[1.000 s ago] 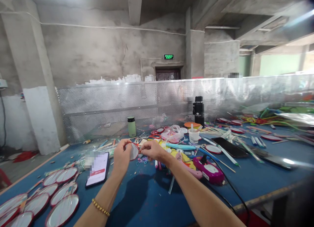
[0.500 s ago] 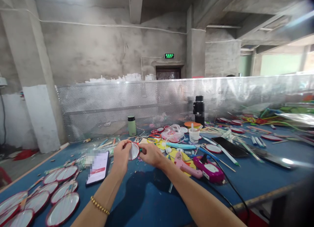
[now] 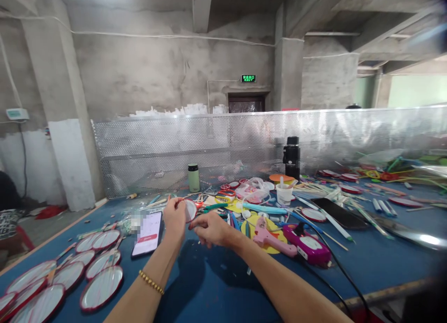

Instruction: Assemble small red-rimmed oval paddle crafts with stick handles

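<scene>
My left hand (image 3: 174,216) is closed on the edge of a small round white disc (image 3: 190,211) with a red rim, held up over the table. Just right of it and apart from the disc is my right hand (image 3: 211,229). Its fingers are loosely bent and spread, with nothing clearly held; a small dark red spot shows at one fingertip. A green stick-like piece (image 3: 217,206) lies behind the right hand. Larger red-rimmed white discs (image 3: 102,288) with sticks lie at the left front. A phone (image 3: 148,234) with a lit screen rests beside my left forearm.
A pink glue gun (image 3: 272,239) and a purple device (image 3: 307,245) with a black cable lie right of my right arm. Behind stand a green bottle (image 3: 193,178), a white cup (image 3: 284,194) and a black flask (image 3: 292,160). A perforated metal screen (image 3: 167,146) closes the back.
My right hand has moved off the disc, down and slightly right, and its fingers have loosened. My left hand still holds the disc. The whole view has shifted a little to the left.
</scene>
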Demonstrator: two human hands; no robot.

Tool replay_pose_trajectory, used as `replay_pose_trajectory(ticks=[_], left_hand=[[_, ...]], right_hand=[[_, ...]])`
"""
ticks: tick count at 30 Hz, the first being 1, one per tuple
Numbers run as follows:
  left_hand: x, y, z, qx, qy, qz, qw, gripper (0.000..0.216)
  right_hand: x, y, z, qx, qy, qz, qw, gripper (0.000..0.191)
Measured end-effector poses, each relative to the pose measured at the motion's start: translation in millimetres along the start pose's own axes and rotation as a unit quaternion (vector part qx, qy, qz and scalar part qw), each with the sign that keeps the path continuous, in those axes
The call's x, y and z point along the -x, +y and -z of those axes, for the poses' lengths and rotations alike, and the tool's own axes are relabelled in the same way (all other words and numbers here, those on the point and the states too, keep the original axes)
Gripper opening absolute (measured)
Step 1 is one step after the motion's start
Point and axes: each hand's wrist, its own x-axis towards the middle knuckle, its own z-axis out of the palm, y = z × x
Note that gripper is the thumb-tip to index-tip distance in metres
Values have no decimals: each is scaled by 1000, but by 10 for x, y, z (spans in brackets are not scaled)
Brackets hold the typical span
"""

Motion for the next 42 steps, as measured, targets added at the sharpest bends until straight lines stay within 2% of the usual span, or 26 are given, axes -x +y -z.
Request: replay_pose_trajectory(ticks=[13,18,22,24,29,32,37,39,42], left_hand=[[-31,15,28,-3,-12,-17,1000,21],[-16,67,38,4,-18,-15,1000,20],[11,134,43,10,-27,-3,1000,20],[25,163,47,12,-32,-1,999,20],[50,220,55,15,-36,-5,999,18],[54,240,53,20,-42,-6,999,20],[51,248,49,32,-60,4,998,22],[54,250,51,29,-73,4,997,22],[68,263,45,15,-112,-17,993,23]], right_hand=[[-4,-11,-49,-127,-3,-59,990,40],[-7,38,-46,-174,3,-64,983,31],[-8,55,-41,-215,16,-74,974,11],[-10,53,-35,-231,16,-82,969,8],[-28,41,-29,-323,9,-113,940,13],[-52,42,-39,-369,19,-144,918,7],[-92,39,-35,-343,75,-142,925,7],[-94,11,-7,-295,134,-115,939,4],[-81,-40,52,-191,202,-49,959,17]])
